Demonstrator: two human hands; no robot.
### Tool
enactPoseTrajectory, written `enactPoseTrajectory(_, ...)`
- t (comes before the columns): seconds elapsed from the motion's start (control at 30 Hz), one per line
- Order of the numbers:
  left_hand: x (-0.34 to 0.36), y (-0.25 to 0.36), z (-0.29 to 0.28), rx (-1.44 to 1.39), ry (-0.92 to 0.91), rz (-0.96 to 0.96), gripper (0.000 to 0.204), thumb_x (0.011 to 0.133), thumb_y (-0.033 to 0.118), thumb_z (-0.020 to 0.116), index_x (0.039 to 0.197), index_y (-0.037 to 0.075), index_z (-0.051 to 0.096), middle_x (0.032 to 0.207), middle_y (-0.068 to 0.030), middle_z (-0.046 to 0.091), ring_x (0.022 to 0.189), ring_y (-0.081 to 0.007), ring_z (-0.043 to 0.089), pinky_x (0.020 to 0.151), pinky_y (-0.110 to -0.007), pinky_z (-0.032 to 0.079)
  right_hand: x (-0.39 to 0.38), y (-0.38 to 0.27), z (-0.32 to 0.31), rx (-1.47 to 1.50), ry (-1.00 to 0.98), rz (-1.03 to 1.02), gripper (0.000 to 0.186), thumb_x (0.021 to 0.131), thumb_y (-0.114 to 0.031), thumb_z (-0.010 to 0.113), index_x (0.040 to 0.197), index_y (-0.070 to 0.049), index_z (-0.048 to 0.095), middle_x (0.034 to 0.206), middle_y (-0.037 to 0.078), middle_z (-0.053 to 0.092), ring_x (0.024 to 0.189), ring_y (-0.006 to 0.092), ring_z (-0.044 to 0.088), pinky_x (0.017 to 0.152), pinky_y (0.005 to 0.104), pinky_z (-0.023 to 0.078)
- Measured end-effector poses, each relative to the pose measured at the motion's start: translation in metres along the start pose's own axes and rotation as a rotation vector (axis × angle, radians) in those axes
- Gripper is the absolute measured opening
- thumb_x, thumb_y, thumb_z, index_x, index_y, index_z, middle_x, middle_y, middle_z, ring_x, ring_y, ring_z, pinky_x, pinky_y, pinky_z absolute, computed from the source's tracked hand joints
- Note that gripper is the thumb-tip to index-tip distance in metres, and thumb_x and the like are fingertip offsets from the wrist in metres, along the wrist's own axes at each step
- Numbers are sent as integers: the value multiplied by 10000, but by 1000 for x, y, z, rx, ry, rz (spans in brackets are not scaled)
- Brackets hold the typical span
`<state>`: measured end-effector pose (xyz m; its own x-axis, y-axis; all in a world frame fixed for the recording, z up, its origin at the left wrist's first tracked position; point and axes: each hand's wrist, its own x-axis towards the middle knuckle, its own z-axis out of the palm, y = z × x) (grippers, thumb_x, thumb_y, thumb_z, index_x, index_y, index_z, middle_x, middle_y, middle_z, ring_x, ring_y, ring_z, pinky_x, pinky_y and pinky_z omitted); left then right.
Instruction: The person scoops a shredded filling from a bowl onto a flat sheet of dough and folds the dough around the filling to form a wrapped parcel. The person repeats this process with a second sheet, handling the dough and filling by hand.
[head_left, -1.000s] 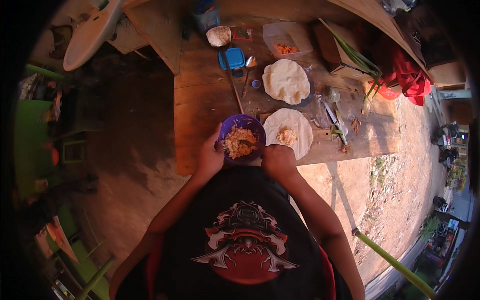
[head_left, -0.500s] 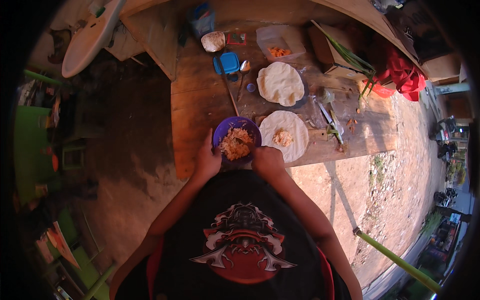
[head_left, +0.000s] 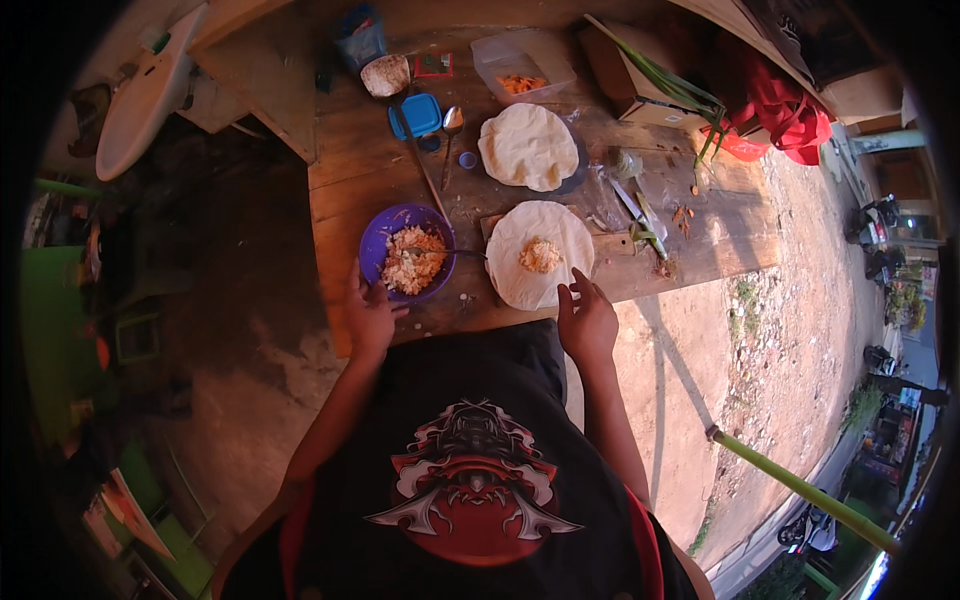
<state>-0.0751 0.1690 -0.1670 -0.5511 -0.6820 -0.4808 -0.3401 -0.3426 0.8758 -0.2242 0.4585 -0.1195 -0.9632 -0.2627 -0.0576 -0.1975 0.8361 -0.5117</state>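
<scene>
A purple bowl (head_left: 368,245) of shredded, orange-flecked filling (head_left: 413,262) stands at the table's front left. A spoon (head_left: 463,253) rests in it, its handle sticking out over the right rim. My left hand (head_left: 368,318) is at the bowl's near side, fingers apart and holding nothing; whether it touches the bowl I cannot tell. To the right lies a round, pale sheet of dough (head_left: 512,240) with a small mound of filling (head_left: 541,256) at its middle. My right hand (head_left: 588,320) is at that sheet's near right edge, open, with fingers loosely bent.
Farther back lies a stack of dough sheets (head_left: 528,148). A long-handled ladle (head_left: 428,165), another spoon (head_left: 450,150), a blue lid (head_left: 415,117) and a clear tub (head_left: 485,62) of orange pieces surround it. A knife (head_left: 630,205) lies at right, near a cardboard box (head_left: 650,95).
My right hand has let go of the spoon and moved right to the dough sheet. My left hand has loosened from the bowl, which now sits farther from the sheet.
</scene>
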Motion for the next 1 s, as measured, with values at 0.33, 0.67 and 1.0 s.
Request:
enactPoseTrajectory(0.33, -13, 1, 3, -19, 52, -48, 654, 1108, 129, 566, 1656, 119, 210, 1427, -210, 607, 1047, -349, 768, 686, -388, 664, -11, 55, 11, -68, -71, 169, 411, 993, -313, 679, 1310, -56, 716, 1108, 166, 768, 1015, 362, 746, 858, 462, 591)
enactPoseTrajectory(0.67, -2, -6, 5, -130, 4, -58, 679, 1070, 157, 638, 1638, 110, 269, 1395, -203, 621, 988, -317, 772, 720, -385, 658, 6, 57, 7, -44, -81, 199, 391, 977, -333, 701, 1232, -39, 731, 1026, 183, 789, 964, 389, 757, 848, 480, 592)
enactPoseTrajectory(1.0, -24, -29, 25, -16, -195, -427, 398, 995, 172, 691, 1378, 79, 636, 1173, -98, 760, 826, -159, 728, 623, -284, 537, 41, 107, 16, 235, -213, 327, 428, 917, -422, 778, 1015, -6, 786, 895, 179, 782, 830, 334, 760, 777, 449, 584)
